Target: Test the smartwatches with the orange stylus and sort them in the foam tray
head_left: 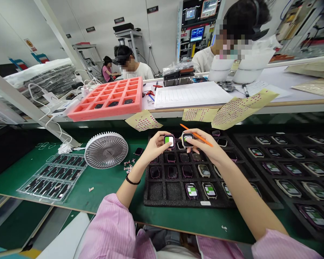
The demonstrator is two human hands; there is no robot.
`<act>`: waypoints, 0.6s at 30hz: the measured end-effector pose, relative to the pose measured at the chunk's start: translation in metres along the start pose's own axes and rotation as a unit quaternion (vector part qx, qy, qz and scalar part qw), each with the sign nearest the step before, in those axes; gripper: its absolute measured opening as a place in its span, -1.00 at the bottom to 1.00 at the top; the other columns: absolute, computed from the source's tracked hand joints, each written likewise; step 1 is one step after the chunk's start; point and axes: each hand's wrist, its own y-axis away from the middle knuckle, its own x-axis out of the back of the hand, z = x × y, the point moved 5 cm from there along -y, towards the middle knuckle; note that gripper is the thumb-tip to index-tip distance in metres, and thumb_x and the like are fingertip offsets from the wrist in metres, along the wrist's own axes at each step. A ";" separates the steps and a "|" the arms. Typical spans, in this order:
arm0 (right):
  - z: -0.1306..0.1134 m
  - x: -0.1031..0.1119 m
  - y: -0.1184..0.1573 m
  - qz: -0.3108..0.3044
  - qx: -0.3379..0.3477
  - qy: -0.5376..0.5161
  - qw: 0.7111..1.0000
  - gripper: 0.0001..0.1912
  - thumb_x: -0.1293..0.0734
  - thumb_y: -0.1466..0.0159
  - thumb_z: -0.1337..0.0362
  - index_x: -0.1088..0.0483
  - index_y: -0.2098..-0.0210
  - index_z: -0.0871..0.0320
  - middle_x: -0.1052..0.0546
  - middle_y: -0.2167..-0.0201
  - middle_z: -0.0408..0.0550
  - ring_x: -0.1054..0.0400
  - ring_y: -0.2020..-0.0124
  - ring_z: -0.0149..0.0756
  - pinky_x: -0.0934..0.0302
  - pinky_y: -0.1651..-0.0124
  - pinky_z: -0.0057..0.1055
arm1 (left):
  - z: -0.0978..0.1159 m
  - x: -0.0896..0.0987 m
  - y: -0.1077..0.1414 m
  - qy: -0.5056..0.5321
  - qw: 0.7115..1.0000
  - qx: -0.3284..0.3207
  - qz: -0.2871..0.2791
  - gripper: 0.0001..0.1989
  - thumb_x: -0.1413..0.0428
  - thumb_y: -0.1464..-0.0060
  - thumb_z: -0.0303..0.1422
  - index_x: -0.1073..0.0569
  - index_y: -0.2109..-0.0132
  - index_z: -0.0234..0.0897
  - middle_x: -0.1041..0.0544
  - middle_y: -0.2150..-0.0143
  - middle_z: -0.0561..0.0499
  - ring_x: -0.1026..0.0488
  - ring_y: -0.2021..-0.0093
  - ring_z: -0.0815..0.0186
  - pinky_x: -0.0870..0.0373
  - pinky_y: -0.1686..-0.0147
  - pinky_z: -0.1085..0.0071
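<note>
My left hand [157,145] grips a purple-framed watch [169,141], its screen lit green and white, the thumb on its face. Beside it my right hand [198,142] holds a pale-framed watch [187,139], also lit. An orange stick [199,136] lies across the fingers of that hand. Both watches are over the back of a black foam tray [175,201], whose compartments hold several watches, some dark and some lit. Two compartments at its front left hold nothing. Part of the tray is hidden under my right forearm.
A second black tray [275,194] of lit watches lies at the right. Left of my arms are a white fan [106,150] and a clear plastic tray [29,192] with dark parts. A pink foam tray [105,114] rests on the shelf. People sit beyond it.
</note>
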 end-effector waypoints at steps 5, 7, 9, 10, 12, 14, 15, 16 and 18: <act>-0.001 -0.001 0.000 0.001 -0.001 -0.001 1.000 -0.60 -0.43 -0.13 0.05 -0.39 0.12 0.12 -0.53 0.21 -0.01 -0.43 0.54 -0.37 -0.08 0.67 -0.49 | 0.000 0.003 -0.001 -0.011 1.000 -0.006 0.001 -0.54 -0.30 0.09 -0.33 -0.34 0.04 -0.28 -0.50 0.13 -0.06 -0.45 0.25 0.38 -0.39 0.24 0.47; -0.001 -0.001 0.000 0.002 -0.002 0.001 1.000 -0.62 -0.43 -0.14 0.07 -0.39 0.12 0.12 -0.52 0.24 -0.03 -0.42 0.54 -0.38 -0.07 0.66 -0.50 | 0.001 0.004 -0.001 -0.001 1.000 0.002 0.021 -0.55 -0.31 0.11 -0.32 -0.35 0.07 -0.29 -0.50 0.17 -0.04 -0.45 0.27 0.39 -0.41 0.25 0.46; -0.001 -0.001 0.001 -0.001 -0.002 0.003 1.000 -0.63 -0.42 -0.15 0.09 -0.39 0.12 0.12 -0.51 0.27 -0.04 -0.42 0.54 -0.38 -0.08 0.65 -0.49 | 0.001 0.005 0.000 0.013 0.999 0.016 0.048 -0.58 -0.30 0.09 -0.28 -0.36 0.10 -0.29 -0.49 0.24 0.00 -0.44 0.32 0.41 -0.42 0.31 0.48; -0.001 -0.001 0.001 -0.003 -0.002 0.004 1.000 -0.64 -0.42 -0.16 0.09 -0.39 0.12 0.12 -0.51 0.27 -0.04 -0.42 0.54 -0.38 -0.09 0.65 -0.49 | 0.001 0.005 0.000 0.019 0.998 0.024 0.062 -0.60 -0.28 0.07 -0.25 -0.36 0.12 -0.29 -0.49 0.28 0.01 -0.42 0.36 0.42 -0.42 0.37 0.50; -0.001 -0.002 0.001 -0.007 0.000 0.006 1.000 -0.65 -0.41 -0.17 0.10 -0.39 0.11 0.11 -0.51 0.27 -0.04 -0.42 0.53 -0.37 -0.10 0.64 -0.48 | 0.001 0.007 0.000 0.026 0.995 0.039 0.090 -0.64 -0.26 0.05 -0.21 -0.38 0.17 -0.29 -0.47 0.36 0.04 -0.40 0.43 0.45 -0.37 0.48 0.55; -0.001 -0.002 0.002 -0.006 0.002 0.007 1.000 -0.66 -0.40 -0.18 0.09 -0.39 0.11 0.11 -0.52 0.25 -0.03 -0.42 0.52 -0.37 -0.11 0.64 -0.48 | 0.000 0.008 0.000 0.027 0.993 0.050 0.108 -0.66 -0.25 0.04 -0.17 -0.38 0.21 -0.30 -0.44 0.42 0.07 -0.37 0.48 0.47 -0.30 0.56 0.59; -0.001 -0.002 0.001 -0.004 0.003 0.006 1.000 -0.66 -0.40 -0.18 0.09 -0.39 0.11 0.11 -0.52 0.25 -0.03 -0.42 0.52 -0.37 -0.11 0.64 -0.48 | -0.002 0.009 -0.001 0.027 0.992 0.054 0.114 -0.67 -0.24 0.03 -0.16 -0.39 0.24 -0.30 -0.43 0.44 0.09 -0.36 0.50 0.48 -0.27 0.58 0.60; -0.001 -0.001 0.001 -0.003 0.005 0.006 1.000 -0.66 -0.40 -0.18 0.09 -0.39 0.11 0.11 -0.52 0.25 -0.03 -0.42 0.52 -0.37 -0.10 0.65 -0.49 | -0.003 0.010 -0.001 0.027 0.991 0.058 0.118 -0.68 -0.23 0.02 -0.16 -0.39 0.26 -0.30 -0.41 0.47 0.10 -0.34 0.53 0.50 -0.24 0.60 0.61; 0.000 -0.001 0.001 -0.001 0.008 0.004 1.000 -0.65 -0.40 -0.18 0.09 -0.39 0.11 0.12 -0.52 0.24 -0.03 -0.42 0.53 -0.38 -0.11 0.65 -0.49 | -0.006 0.011 -0.002 0.028 0.991 0.062 0.119 -0.70 -0.20 -0.02 -0.14 -0.38 0.28 -0.29 -0.39 0.50 0.12 -0.31 0.57 0.52 -0.16 0.65 0.62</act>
